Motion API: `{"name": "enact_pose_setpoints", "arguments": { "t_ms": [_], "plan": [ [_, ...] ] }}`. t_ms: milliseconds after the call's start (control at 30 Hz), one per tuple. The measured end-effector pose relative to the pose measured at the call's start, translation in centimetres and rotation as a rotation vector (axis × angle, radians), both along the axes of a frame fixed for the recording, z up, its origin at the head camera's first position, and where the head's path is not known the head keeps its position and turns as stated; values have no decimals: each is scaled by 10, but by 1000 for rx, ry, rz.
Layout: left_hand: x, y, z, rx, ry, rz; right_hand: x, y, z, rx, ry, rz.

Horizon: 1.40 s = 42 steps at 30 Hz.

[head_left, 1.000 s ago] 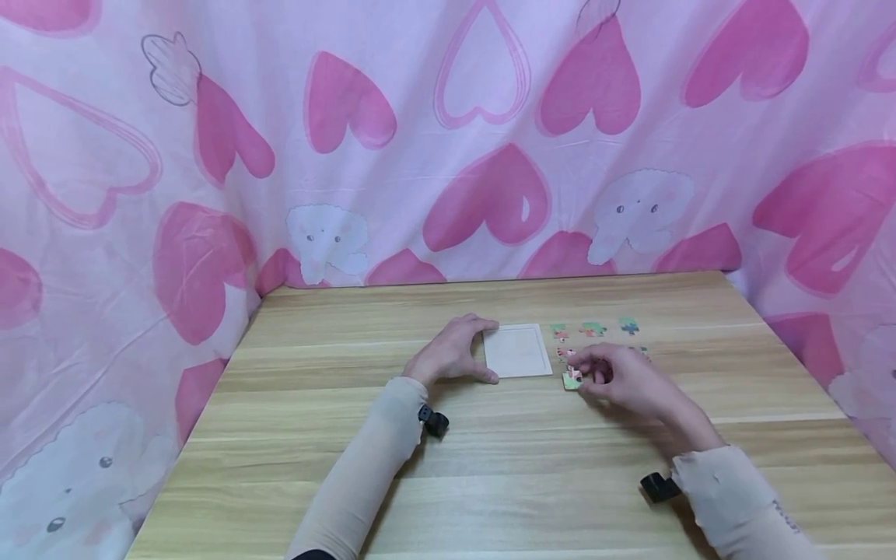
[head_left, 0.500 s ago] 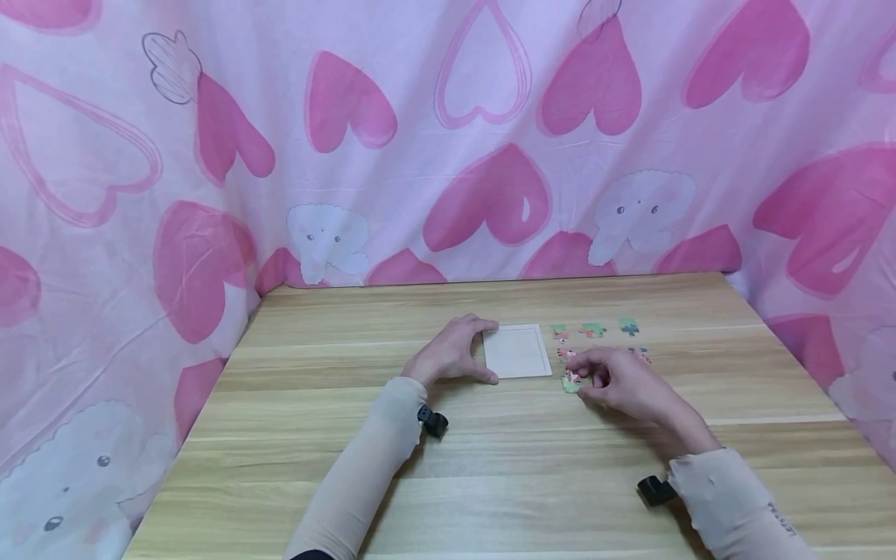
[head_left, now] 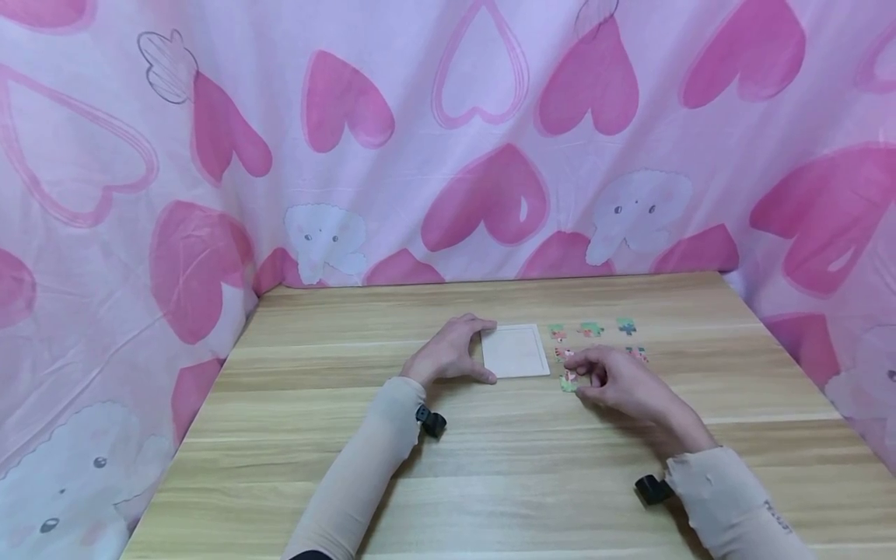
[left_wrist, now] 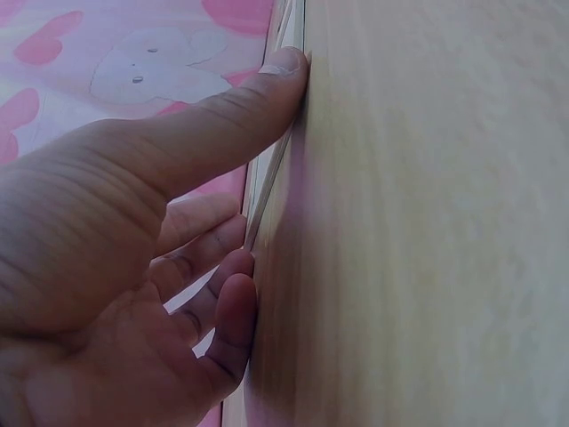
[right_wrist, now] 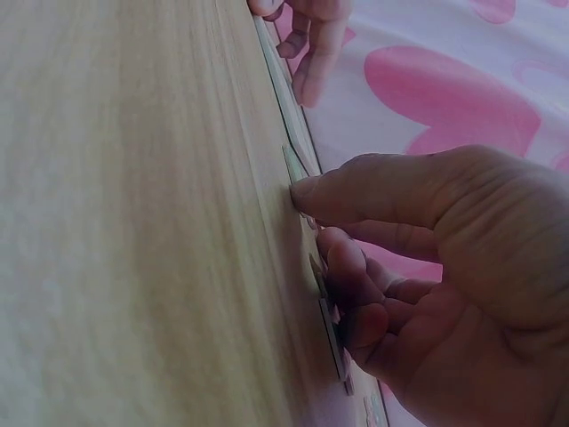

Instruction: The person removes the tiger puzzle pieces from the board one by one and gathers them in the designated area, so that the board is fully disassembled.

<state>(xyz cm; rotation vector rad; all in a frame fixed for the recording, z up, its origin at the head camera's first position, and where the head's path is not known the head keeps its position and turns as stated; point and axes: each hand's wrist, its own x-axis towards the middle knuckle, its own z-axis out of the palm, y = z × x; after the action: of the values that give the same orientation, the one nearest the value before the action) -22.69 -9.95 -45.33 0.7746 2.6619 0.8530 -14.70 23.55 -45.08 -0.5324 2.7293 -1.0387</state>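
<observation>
My left hand (head_left: 451,354) holds the pale, square puzzle tray (head_left: 516,351) by its left side, the thumb at the near corner and the fingers at the far one. In the left wrist view the thumb (left_wrist: 236,124) lies along the tray's thin edge (left_wrist: 264,191). To the right of the tray, my right hand (head_left: 626,381) pinches a green and pink jigsaw piece (head_left: 568,383) close over the tabletop. The right wrist view shows the thumb on this piece (right_wrist: 292,167); the other fingertips are curled near more pieces (right_wrist: 331,342).
Several other jigsaw pieces lie right of the tray, among them a green and red one (head_left: 591,329), a green and blue one (head_left: 626,325) and a pink one (head_left: 563,354). My right hand partly covers another piece (head_left: 637,354). A pink heart-patterned curtain (head_left: 392,194) borders the wooden table (head_left: 490,467).
My right hand has shifted slightly, and the jigsaw piece in it has come a little lower and nearer the table's front. The left hand stays at the tray.
</observation>
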Motion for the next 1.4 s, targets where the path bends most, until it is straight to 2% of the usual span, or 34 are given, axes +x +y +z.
{"name": "enact_pose_setpoints", "arguments": {
  "t_ms": [200, 467, 867, 1167, 1400],
  "plan": [
    [3, 1, -2, -19, -6, 6, 3, -2, -5, -15, -31, -12],
    [7, 3, 1, -27, -16, 16, 6, -2, -6, -9, -9, -14],
    [8, 3, 4, -56, -3, 16, 6, -4, -6, -6, -14, -30],
    [5, 4, 8, -43, 2, 17, 2, -1, -1, 12, 23, -22],
    [7, 8, 9, -54, -4, 21, 1, -1, 0, 6, 8, -3]
  ]
}}
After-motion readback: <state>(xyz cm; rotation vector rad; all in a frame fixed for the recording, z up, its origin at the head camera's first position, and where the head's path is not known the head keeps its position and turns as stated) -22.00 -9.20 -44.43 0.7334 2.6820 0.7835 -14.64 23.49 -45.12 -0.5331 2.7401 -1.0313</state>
